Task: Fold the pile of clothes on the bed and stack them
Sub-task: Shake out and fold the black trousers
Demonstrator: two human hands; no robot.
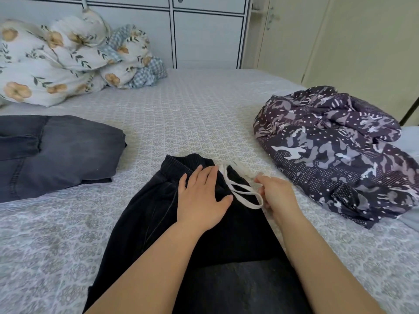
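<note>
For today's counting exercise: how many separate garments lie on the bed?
3: folded grey jeans at the left, black drawstring trousers in the middle under both hands, a crumpled purple patterned garment at the right. That heap may hide more.

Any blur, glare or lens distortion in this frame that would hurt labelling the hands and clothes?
Head view: soft, even light, no glare or hard shadows; wide-angle bending shows in the wardrobe lines and bed edge; right hand slightly motion-blurred at the white drawstring; left hand and black pants reasonably sharp; patterned garment clear.
</note>
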